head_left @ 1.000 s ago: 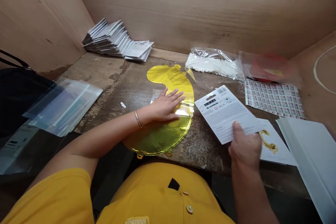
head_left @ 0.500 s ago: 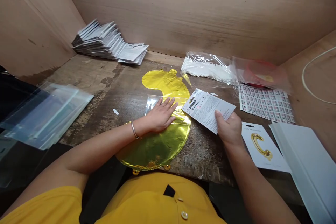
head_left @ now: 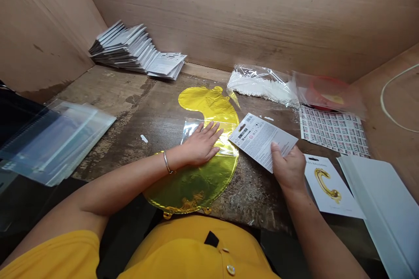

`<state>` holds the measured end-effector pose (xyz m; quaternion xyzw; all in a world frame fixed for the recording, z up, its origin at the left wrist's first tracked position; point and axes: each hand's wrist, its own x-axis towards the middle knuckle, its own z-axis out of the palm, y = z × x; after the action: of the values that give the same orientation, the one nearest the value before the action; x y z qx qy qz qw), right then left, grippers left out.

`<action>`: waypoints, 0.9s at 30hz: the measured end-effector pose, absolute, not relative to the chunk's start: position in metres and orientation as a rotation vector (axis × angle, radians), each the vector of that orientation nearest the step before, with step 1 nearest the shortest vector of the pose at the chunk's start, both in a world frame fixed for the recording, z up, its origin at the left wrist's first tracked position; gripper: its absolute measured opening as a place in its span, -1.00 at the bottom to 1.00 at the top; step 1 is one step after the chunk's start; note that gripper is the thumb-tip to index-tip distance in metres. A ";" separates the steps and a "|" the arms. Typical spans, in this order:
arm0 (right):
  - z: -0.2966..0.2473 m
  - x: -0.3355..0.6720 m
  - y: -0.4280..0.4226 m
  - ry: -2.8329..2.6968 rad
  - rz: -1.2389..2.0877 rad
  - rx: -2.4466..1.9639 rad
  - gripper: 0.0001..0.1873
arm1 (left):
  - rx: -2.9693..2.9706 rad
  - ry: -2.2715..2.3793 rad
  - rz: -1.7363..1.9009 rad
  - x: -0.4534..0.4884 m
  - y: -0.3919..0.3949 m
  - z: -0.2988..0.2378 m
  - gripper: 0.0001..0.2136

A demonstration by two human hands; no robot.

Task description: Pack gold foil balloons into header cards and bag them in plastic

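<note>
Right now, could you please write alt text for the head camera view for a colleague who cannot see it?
A person's left hand presses a gold foil balloon and clear plastic sleeve flat on a worn wooden table, while the right hand holds a white printed card.

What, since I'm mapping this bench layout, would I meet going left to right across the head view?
Clear plastic sleeves, gold foil balloon, printed white card in the right hand, foil balloon card, white board
</note>
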<state>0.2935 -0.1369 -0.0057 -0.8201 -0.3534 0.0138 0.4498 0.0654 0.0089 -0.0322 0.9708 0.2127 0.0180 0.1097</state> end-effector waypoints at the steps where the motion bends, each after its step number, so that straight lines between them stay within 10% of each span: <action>1: -0.006 0.292 -0.137 -0.893 0.049 -2.032 -0.63 | 2.854 0.624 0.050 0.066 0.009 -0.033 -0.41; 27: -0.014 0.296 -0.126 -0.652 1.153 -1.727 -0.68 | 2.863 0.600 0.045 0.045 0.024 -0.018 -0.49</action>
<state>0.2956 -0.1257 -0.0139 -0.7029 -0.2654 0.4693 0.4640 0.0450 0.0240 -0.0183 0.9729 0.2039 0.0152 0.1080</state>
